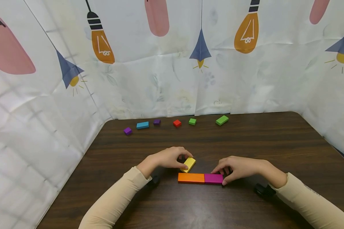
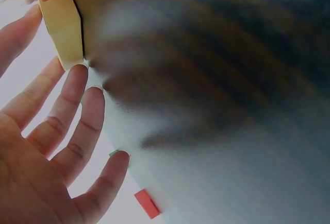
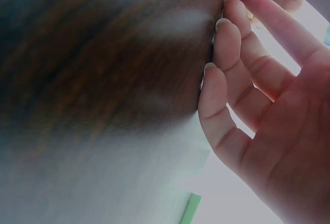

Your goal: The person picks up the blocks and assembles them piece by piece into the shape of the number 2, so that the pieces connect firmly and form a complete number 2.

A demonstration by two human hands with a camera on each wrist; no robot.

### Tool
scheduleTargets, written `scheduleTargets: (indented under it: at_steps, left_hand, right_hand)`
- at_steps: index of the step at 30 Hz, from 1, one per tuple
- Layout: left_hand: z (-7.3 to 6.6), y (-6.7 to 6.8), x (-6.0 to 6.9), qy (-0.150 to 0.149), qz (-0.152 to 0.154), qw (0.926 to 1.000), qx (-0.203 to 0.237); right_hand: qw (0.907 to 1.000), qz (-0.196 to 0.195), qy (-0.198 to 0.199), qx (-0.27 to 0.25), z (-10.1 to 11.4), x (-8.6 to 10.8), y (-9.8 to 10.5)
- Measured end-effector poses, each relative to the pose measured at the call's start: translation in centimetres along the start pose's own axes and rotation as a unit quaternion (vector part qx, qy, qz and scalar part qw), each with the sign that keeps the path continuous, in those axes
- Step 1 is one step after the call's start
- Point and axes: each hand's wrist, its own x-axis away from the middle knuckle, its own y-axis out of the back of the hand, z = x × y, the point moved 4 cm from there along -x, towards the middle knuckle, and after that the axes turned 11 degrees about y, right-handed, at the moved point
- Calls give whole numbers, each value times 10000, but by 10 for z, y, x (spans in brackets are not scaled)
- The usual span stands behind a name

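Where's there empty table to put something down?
The table is bare between the long green block and right hand, and on the near side of the orange block. It's crowded from the left hand across the yellow block to the magenta block.

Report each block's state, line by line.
Yellow oblong block: askew, pinched by left hand
Magenta oblong block: pinched by right hand
Orange oblong block: flat, end against magenta one
Blue oblong block: flat, untouched
Left small purple block: untouched
Right small purple block: untouched
Small red block: untouched
Small green block: untouched
Oblong green block: untouched
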Motion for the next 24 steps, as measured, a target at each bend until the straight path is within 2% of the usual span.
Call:
scheduleTargets:
  at_steps: [7, 11, 15, 18, 22, 24]
  left_hand:
    - [0, 0, 1, -13, 23, 10000, -20]
    - [-1, 0, 2, 12, 60, 10000, -20]
    - [-2, 0, 2, 30, 66, 10000, -25]
    - [-2, 0, 3, 41, 50, 10000, -47]
    - [-1, 0, 3, 37, 39, 10000, -58]
    - [-2, 0, 3, 27, 39, 10000, -58]
  right_hand:
    - [9999, -13, 119, 13, -3, 1, -1]
    - [9986, -30, 519, 124, -26, 3, -7]
    - [9982, -48, 587, 139, -52, 5, -13]
    - [9992, -32, 397, 11, -41, 4, -10]
    - [9998, 20, 222, -7, -10, 1, -2]
    - [9999, 41, 97, 1, -3, 0, -1]
